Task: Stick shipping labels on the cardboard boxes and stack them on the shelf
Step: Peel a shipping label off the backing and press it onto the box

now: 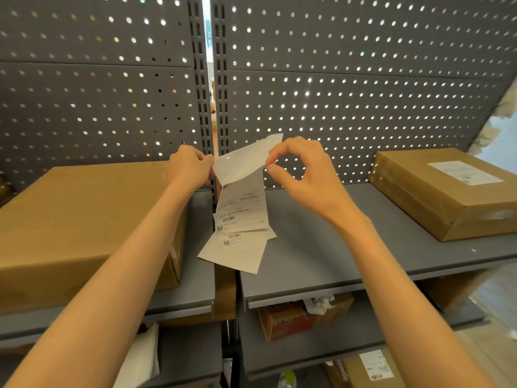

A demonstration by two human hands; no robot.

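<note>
My left hand pinches the top of a strip of shipping labels that hangs down over the gap between two grey shelves. With thumb and forefinger, my right hand grips the peeled-back white sheet at the strip's upper end and holds it up to the right. A plain cardboard box without a label sits on the left shelf, under my left forearm. Another cardboard box, bearing a white label, rests on the right shelf at its far right.
Grey pegboard backs the shelves. Lower shelves hold a colourful carton, crumpled white paper, a labelled box and a white sheet. More cardboard shows below the right shelf.
</note>
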